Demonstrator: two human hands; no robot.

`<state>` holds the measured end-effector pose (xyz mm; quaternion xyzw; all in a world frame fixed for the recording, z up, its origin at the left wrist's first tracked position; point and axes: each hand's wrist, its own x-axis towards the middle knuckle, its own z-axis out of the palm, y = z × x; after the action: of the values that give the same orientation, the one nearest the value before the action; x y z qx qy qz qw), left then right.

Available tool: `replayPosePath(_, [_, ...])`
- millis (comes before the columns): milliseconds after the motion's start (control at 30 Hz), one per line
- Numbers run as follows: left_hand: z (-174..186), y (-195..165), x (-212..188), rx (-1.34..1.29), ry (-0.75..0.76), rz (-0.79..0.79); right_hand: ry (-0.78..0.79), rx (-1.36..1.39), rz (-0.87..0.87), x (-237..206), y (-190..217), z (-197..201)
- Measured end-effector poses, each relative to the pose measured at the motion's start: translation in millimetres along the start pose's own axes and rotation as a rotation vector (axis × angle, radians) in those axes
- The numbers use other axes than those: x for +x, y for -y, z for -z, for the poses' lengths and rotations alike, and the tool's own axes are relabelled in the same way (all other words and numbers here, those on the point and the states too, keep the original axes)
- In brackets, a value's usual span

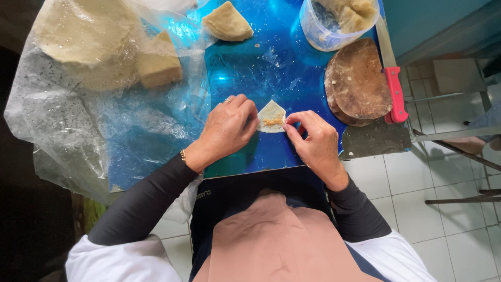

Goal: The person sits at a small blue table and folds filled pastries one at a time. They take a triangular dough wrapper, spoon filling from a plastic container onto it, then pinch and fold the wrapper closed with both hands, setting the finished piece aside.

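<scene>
So both hands are pinching a small pastry wrapper (271, 116) dead centre on the blue desk (271, 62). Left hand (227, 128) grips its 9 o'clock edge, right hand (313, 138) nips the 3 o'clock side with fingertips. There's a line of brownish filling on it and it looks partly folded into a triangle, not sealed yet as far as I can tell.

One finished-looking folded piece (227, 22) sits up at 12 o'clock. A pile of round wrappers (83, 31) lies on plastic sheeting (68, 120) at 10 o'clock, so plenty left I'd guess. A clear tub (334, 23) with more stuff sits at 1 o'clock, and a round wooden board (357, 81) with a red-handled scraper (395, 94) at 3.
</scene>
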<state>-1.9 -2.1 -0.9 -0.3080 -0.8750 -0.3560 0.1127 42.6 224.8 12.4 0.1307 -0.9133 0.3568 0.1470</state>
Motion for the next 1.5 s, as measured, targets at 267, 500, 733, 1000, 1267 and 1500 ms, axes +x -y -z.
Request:
replayPosePath(267, [-2.0,-8.0,1.9,-0.115,0.01,0.011,-0.098,-0.062,0.199,-3.5,11.9,-7.9])
replayPosePath(500, [3.8,-9.8,1.5,-0.172,0.031,-0.178,-0.047,-0.163,0.269,-6.9,14.8,-3.1])
replayPosePath(733, [2.1,-4.1,1.3,-0.02,0.079,-0.339,0.007,-0.242,0.398,5.8,8.5,-2.0])
replayPosePath(1000, [-12.0,2.6,0.0,-0.183,0.056,-0.166,0.232,-0.085,0.353,35.1,-20.6,-3.3])
replayPosePath(1267, [-31.0,3.9,12.6,-0.155,0.035,0.118,0.338,0.095,0.152,45.2,-22.5,-3.4])
replayPosePath(1500, [-25.7,0.9,25.9,-0.321,0.149,0.397,0.117,-0.218,0.446,20.3,-3.4,2.8])
